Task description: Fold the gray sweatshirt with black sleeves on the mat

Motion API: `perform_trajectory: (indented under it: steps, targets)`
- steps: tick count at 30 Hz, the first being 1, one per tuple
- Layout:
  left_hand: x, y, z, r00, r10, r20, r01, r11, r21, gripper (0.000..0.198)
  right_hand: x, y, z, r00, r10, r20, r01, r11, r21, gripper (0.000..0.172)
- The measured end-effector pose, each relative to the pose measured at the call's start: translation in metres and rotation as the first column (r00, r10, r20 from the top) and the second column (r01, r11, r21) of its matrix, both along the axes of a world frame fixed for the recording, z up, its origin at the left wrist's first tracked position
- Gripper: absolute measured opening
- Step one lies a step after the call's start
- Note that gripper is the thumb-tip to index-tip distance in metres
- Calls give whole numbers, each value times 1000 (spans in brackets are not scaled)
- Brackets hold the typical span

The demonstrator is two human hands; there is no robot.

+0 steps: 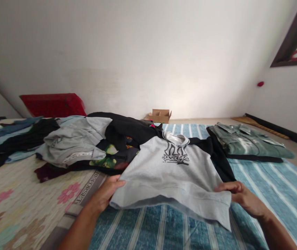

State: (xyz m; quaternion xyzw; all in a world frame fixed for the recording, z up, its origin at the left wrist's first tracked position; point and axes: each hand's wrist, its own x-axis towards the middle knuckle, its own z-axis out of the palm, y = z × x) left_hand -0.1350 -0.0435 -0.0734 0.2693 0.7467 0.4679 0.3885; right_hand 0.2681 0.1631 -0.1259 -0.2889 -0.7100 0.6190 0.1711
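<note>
A grey sweatshirt [164, 177] with black sleeves and a dark "YANKEES" print lies spread before me, its collar pointing away and its hem toward me. My left hand [109, 191] pinches the garment's left edge near the hem. On the opposite side, my right hand [238, 194] grips the other edge, thumb and fingers closed on the cloth. The hem is lifted a little between the two hands, so its inner side shows. One black sleeve stretches down behind my right hand; the other reaches left toward a heap of clothes.
Left of the sweatshirt is a heap of loose clothes [72, 139] on a floral sheet [33, 205]. A folded green jacket [252, 140] rests on the blue striped sheet [273, 187] at right. Behind stand a red case [53, 105] and a cardboard box [161, 116] by the wall.
</note>
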Motion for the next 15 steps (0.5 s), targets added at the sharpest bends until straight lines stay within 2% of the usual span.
perform_trajectory:
  steps: [3,5,7,10,12,14,15]
  targets:
    - [-1,-12,-7,997,-71,36,72,997,-24,30,-4,-3,13,988,143,64,-147,987,62,24]
    - [-2,-14,-10,998,-63,-5,63,997,-34,30,-8,-6,23,980,166,106,-177,978,108,19]
    - [-6,-12,-11,996,-49,-75,45,998,-54,28,-12,-10,32,972,180,150,-201,969,142,18]
    - [-12,-3,-13,962,-36,-272,9,995,-99,22,-10,-11,38,967,196,160,-220,964,147,24]
    - [-15,2,-15,915,-47,-401,1,993,-115,19,-2,-4,36,992,98,85,-108,985,136,28]
    - [-16,6,-17,870,-56,-489,-7,992,-125,19,7,11,28,986,-169,3,167,975,144,36]
    - [-16,6,-18,854,-60,-516,-9,992,-129,20,11,22,22,942,-335,-9,332,929,165,41]
